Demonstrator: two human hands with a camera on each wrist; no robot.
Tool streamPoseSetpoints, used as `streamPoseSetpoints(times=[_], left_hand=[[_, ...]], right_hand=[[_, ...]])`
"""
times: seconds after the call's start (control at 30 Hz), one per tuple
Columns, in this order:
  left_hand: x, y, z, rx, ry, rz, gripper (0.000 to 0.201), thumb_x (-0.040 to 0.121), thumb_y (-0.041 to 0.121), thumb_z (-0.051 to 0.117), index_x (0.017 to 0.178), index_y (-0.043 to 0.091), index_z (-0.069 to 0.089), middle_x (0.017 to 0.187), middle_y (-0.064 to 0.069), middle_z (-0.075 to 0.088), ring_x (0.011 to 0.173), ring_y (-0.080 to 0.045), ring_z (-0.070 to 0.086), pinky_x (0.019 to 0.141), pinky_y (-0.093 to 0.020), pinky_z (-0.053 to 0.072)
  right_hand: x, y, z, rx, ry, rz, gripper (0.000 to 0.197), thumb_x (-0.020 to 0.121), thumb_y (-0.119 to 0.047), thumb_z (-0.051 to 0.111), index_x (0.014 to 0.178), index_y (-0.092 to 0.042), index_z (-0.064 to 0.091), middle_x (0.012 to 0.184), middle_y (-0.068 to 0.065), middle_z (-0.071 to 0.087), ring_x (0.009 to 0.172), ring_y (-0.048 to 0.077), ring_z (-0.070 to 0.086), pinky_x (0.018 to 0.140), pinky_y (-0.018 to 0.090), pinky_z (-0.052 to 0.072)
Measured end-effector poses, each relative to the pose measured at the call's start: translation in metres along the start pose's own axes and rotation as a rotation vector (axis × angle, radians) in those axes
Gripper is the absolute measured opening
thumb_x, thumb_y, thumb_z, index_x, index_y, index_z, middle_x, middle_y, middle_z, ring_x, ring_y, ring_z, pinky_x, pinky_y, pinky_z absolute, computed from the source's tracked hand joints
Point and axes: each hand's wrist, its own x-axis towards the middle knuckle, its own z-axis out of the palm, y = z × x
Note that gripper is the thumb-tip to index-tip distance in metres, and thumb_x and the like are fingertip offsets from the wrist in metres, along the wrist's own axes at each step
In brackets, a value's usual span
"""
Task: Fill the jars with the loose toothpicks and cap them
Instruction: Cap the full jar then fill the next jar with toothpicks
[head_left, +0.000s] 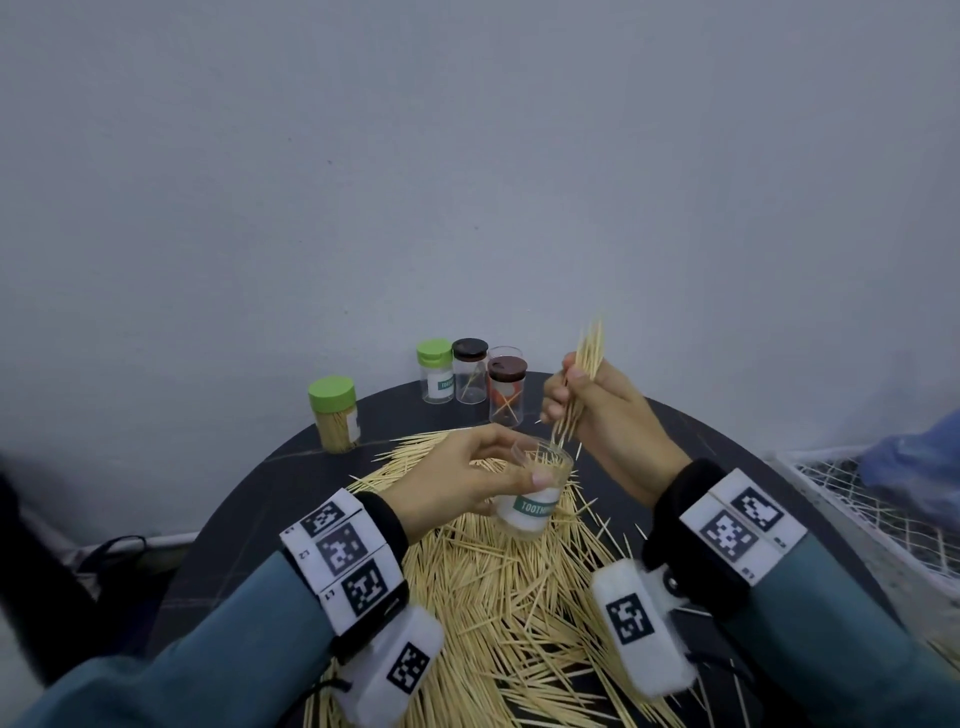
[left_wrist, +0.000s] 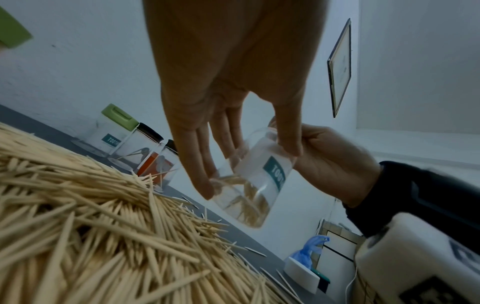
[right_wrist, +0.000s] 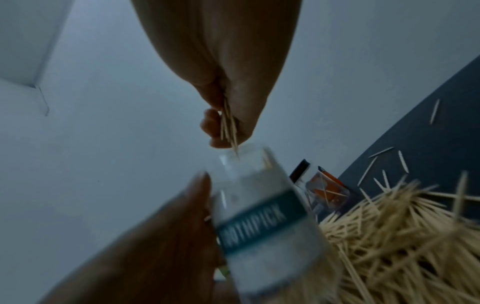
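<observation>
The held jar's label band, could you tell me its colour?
Teal with white lettering on the jar; clearest in the right wrist view.

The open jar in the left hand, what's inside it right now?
The open jar in the left hand already holds some toothpicks near its bottom. The right hand feeds another bundle into the mouth. The white label hides part of the contents.

A round dark table (head_left: 727, 447) stands against a pale wall (head_left: 467, 156). A heap of loose wooden toothpicks (head_left: 509, 597) covers its near middle. Above the heap, the left hand (head_left: 457, 478) holds an open clear plastic jar (head_left: 530, 499), tilted, with toothpicks inside. Just right of and behind its mouth, the right hand (head_left: 608, 415) pinches a bundle of toothpicks (head_left: 582, 384), tips over the opening. At the far edge stand four capped jars (head_left: 470, 376); a fifth, green-lidded full jar (head_left: 335, 415) stands apart at far left.
</observation>
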Motion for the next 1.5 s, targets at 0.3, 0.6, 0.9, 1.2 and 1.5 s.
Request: streamPoseSetpoints(times=[0.3,0.6,0.9,1.2,1.5], left_hand=[[-0.002,0.005,-0.001,-0.13,0.025,0.056,0.047,0.077,0.032,0.068,0.12,0.021,0.056,0.107,0.009,0.063,0.094,0.0,0.063,0.064,-0.016,0.051],[-0.001,0.005,-0.004,-0.086,0.046,0.058,0.041,0.081,0.026,0.069,0.12,0.019,0.058,0.103,0.008,0.063,0.095,-0.008,0.064,0.075,-0.024,0.054],[0.005,-0.002,-0.022,0.134,0.362,0.206,0.053,0.057,0.032,0.089,0.106,0.03,0.067,0.103,0.014,0.067,0.102,-0.003,0.059,0.087,-0.024,0.046],[0.004,-0.002,-0.021,0.261,0.397,0.271,0.055,0.054,0.022,0.09,0.104,0.027,0.069,0.102,0.011,0.069,0.102,-0.005,0.06,0.083,-0.018,0.046],[0.003,-0.003,-0.019,0.375,0.371,0.276,0.054,0.051,0.025,0.091,0.096,0.04,0.065,0.099,0.016,0.065,0.104,-0.006,0.056,0.085,-0.026,0.043]], right_hand=[[-0.013,0.016,0.007,-0.206,-0.105,0.006,0.026,0.101,-0.017,0.031,0.115,0.001,0.044,0.1,0.002,0.069,0.082,0.004,0.069,0.066,0.013,0.051],[-0.007,0.027,0.0,-0.272,-0.074,-0.032,0.034,0.1,-0.026,0.032,0.078,-0.024,0.058,0.113,0.005,0.068,0.113,0.017,0.06,0.098,0.033,0.043],[-0.001,0.026,-0.012,-0.716,-0.015,-0.124,0.01,0.087,-0.014,0.062,0.089,-0.02,0.07,0.102,0.003,0.067,0.088,0.015,0.062,0.076,0.011,0.046],[-0.005,0.02,-0.01,-0.864,0.108,-0.222,0.006,0.078,-0.011,0.073,0.078,-0.017,0.072,0.068,-0.01,0.066,0.066,0.0,0.06,0.063,0.007,0.046],[-0.006,0.017,-0.007,-0.899,-0.035,-0.202,0.009,0.074,-0.01,0.077,0.082,-0.013,0.073,0.074,-0.004,0.071,0.067,-0.004,0.064,0.062,0.004,0.044]])
